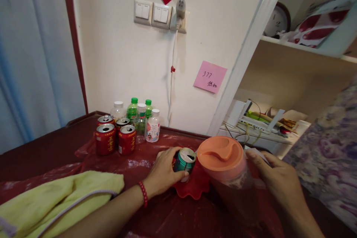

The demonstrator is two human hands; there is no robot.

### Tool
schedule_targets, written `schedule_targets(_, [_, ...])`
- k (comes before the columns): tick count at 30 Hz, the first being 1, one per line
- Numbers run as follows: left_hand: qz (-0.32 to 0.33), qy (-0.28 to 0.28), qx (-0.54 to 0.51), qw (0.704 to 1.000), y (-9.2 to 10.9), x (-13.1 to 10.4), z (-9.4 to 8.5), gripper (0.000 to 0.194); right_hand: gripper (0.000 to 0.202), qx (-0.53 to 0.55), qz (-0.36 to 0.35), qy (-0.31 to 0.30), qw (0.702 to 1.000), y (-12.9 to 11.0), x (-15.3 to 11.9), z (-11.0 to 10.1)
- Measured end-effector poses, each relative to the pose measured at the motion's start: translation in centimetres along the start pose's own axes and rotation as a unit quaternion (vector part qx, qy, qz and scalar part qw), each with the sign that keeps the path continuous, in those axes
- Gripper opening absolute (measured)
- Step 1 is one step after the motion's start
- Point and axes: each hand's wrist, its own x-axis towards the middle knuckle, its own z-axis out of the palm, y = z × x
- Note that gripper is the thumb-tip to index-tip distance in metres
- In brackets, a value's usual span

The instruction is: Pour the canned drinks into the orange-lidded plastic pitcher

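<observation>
My left hand (pixel 164 173) is wrapped round a green drink can (pixel 185 163) with an opened top. Beneath the can is a red dish with a wavy rim (pixel 192 190). My right hand (pixel 279 180) grips the handle of a clear pitcher (pixel 237 193) with an orange lid (pixel 220 154). The pitcher is tilted left, its spout close to the can's opening. Whether liquid is flowing between them I cannot tell.
Several red cans (pixel 105 139) stand at the back left of the table, beside several bottles, one a white labelled bottle (pixel 153 126). A yellow towel (pixel 67 200) lies at the front left. Behind is a wall with a hanging white cord (pixel 171 93); shelves (pixel 301 46) stand right.
</observation>
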Motion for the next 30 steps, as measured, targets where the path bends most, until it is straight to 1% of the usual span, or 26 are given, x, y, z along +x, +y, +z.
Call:
schedule_targets(6, [-0.003, 0.007, 0.004, 1.000, 0.1, 0.1, -0.1, 0.063, 0.047, -0.010, -0.011, -0.007, 1.000, 0.2, 0.2, -0.2])
schedule_targets(11, [-0.010, 0.014, 0.011, 1.000, 0.2, 0.2, -0.2, 0.064, 0.051, -0.004, 0.016, -0.035, 0.999, 0.7, 0.6, -0.4])
schedule_targets(17, [-0.007, 0.012, 0.010, 1.000, 0.1, 0.2, -0.1, 0.066, 0.047, 0.001, 0.019, -0.029, 0.999, 0.1, 0.1, -0.2])
schedule_targets(21, [-0.003, 0.015, 0.012, 1.000, 0.0, 0.1, -0.1, 0.065, 0.047, -0.003, 0.000, -0.019, 1.000, 0.4, 0.3, -0.2])
schedule_targets(26, [0.005, 0.012, 0.014, 1.000, -0.2, 0.2, -0.1, 0.064, 0.049, -0.010, -0.016, -0.032, 0.999, 1.2, 1.0, -0.4])
schedule_targets(30, [0.009, 0.013, 0.019, 1.000, -0.4, 0.2, 0.0, 0.063, 0.050, -0.013, -0.028, -0.016, 0.999, 0.9, 0.6, -0.1])
